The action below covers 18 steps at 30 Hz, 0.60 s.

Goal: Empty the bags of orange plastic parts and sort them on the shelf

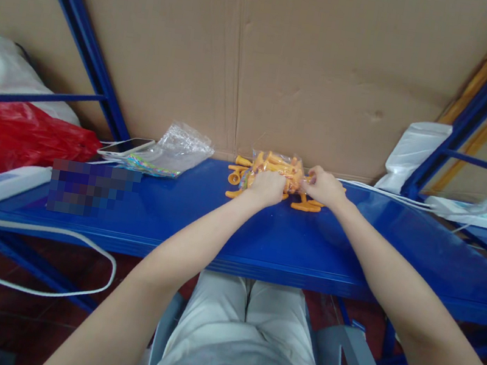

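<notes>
Reaching forward to 12 o'clock: left hand (269, 188) lies over a clear bag (276, 162) on the blue desk (281, 238), fingers hidden, closure cannot be told. Right hand (326, 187) bent, fingers pinched on the bag's 3 o'clock end. Cardboard wall (308, 63) beyond at 12; red bag (24, 135) at 10.

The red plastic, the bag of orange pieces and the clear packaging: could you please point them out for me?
Red plastic (29, 136), head view, on its crumpled middle.
Bag of orange pieces (276, 164), head view, on its upper part.
Clear packaging (181, 151), head view, on its middle.
</notes>
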Motion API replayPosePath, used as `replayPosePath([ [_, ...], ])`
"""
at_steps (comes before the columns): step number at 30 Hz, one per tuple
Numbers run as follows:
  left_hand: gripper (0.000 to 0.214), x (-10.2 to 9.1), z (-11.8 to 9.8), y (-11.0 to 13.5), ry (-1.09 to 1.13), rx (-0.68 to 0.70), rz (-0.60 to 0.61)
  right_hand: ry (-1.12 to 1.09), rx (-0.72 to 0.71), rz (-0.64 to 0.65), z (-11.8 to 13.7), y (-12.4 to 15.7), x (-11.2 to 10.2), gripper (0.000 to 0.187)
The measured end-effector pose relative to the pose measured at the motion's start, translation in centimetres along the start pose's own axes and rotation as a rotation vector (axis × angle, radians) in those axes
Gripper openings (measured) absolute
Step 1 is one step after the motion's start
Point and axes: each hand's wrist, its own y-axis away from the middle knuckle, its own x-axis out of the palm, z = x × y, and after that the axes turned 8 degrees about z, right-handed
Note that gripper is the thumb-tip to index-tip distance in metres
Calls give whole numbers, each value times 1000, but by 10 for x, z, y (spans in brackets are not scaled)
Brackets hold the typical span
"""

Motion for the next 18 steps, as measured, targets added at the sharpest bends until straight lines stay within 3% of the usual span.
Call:
replayPosePath([
  [3, 30, 0, 0, 0, -9, 6, -5, 111, 24, 45, 6, 3, -2, 31],
  [12, 31, -2, -7, 0, 52, -21, 33, 220, 241, 25, 9, 9, -24, 42],
  [18, 36, -5, -9, 2, 21, 14, 43, 199, 236, 56, 5, 10, -20, 44],
])
